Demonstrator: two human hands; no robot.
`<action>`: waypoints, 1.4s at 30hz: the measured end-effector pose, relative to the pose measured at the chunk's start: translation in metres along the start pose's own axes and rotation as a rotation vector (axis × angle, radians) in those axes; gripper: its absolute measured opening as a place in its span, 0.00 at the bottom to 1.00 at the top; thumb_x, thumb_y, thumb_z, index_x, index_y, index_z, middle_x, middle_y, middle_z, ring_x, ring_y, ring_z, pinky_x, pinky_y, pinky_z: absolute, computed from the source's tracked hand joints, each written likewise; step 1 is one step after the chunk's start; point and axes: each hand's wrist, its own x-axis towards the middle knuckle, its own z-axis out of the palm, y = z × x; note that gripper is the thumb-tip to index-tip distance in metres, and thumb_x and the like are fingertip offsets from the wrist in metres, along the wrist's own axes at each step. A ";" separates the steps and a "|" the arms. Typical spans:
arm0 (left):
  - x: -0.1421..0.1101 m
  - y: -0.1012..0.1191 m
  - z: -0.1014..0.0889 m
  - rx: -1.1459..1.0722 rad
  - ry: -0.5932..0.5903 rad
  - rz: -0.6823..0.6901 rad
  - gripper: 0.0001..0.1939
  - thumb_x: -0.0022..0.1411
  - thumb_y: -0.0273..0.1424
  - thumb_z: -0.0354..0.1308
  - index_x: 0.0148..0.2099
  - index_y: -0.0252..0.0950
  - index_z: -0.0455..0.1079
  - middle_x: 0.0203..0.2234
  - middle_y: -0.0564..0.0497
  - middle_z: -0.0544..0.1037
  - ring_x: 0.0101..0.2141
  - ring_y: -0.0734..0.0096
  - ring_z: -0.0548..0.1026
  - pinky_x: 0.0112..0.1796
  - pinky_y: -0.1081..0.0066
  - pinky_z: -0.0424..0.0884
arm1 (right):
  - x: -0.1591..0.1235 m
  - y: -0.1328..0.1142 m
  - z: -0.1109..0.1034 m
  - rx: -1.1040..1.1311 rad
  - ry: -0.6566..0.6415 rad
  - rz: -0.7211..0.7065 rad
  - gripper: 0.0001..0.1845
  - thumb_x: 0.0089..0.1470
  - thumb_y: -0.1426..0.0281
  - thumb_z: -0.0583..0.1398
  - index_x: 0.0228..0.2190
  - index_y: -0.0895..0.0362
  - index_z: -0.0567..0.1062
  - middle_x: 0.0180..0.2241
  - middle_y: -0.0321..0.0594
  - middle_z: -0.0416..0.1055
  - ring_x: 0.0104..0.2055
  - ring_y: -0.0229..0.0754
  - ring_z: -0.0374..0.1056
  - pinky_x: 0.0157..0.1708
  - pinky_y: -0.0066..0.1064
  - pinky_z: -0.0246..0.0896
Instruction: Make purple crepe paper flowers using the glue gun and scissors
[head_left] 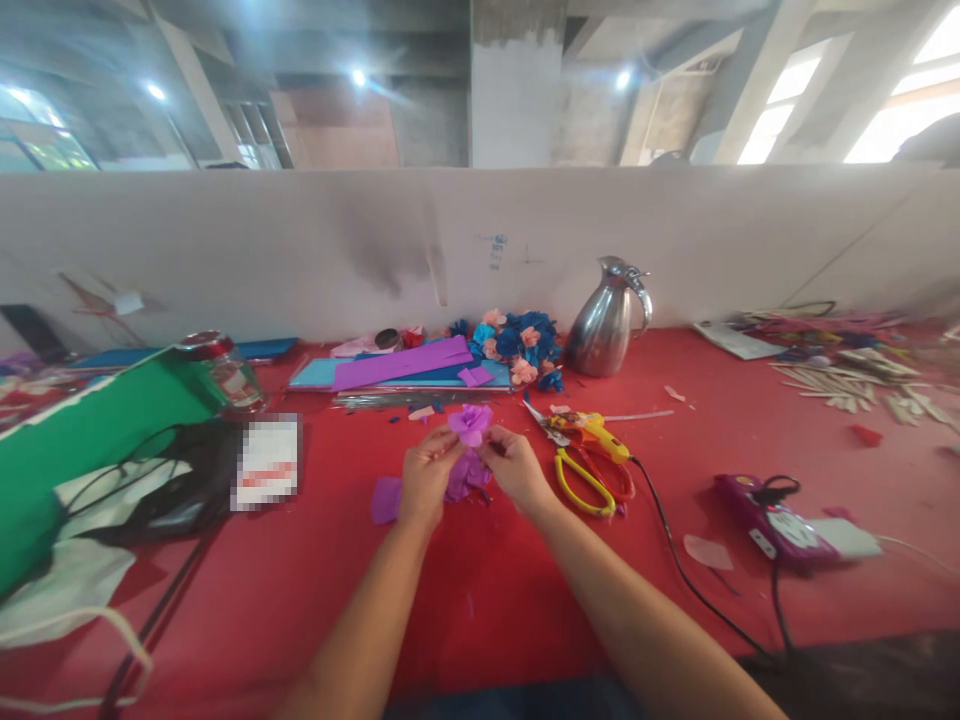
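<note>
A purple paper flower [471,424] is held up between my two hands, over the red tabletop. My left hand [429,468] pinches it from the left side, fingers closed. On the other side my right hand [514,462] has thumb and fingers closed at the flower's right edge. Below and behind the hands lie more purple crepe paper pieces [466,478], with one flat purple piece [385,500] left of my left hand. Just right of my right hand rest yellow-handled scissors [583,484] and a yellow glue gun [604,438].
Blue and pink paper flowers [527,340] sit near a steel jug [609,318] at the back. Purple paper strips [403,362] lie on blue sheets. A purple power strip [776,522] with cables is at right; a green box [112,440] and glass jar [225,372] stand left.
</note>
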 end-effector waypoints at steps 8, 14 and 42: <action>-0.002 0.009 0.000 0.005 -0.047 0.066 0.11 0.44 0.36 0.67 0.33 0.40 0.80 0.38 0.49 0.81 0.42 0.59 0.75 0.45 0.64 0.68 | 0.001 -0.008 -0.004 -0.007 -0.062 -0.056 0.09 0.43 0.63 0.60 0.21 0.58 0.72 0.19 0.32 0.63 0.22 0.34 0.55 0.24 0.26 0.50; -0.001 0.005 -0.003 -0.012 0.043 0.017 0.14 0.43 0.36 0.67 0.34 0.37 0.79 0.25 0.53 0.79 0.30 0.67 0.74 0.35 0.70 0.68 | -0.002 -0.018 -0.006 0.026 0.016 -0.054 0.09 0.40 0.65 0.63 0.26 0.57 0.74 0.21 0.33 0.66 0.22 0.33 0.57 0.24 0.26 0.52; -0.002 -0.003 -0.004 0.048 -0.004 -0.017 0.14 0.46 0.32 0.63 0.38 0.38 0.78 0.30 0.52 0.80 0.37 0.63 0.75 0.39 0.68 0.69 | -0.011 -0.042 -0.005 0.272 0.125 0.064 0.12 0.41 0.60 0.62 0.26 0.56 0.71 0.18 0.30 0.65 0.19 0.32 0.57 0.20 0.24 0.47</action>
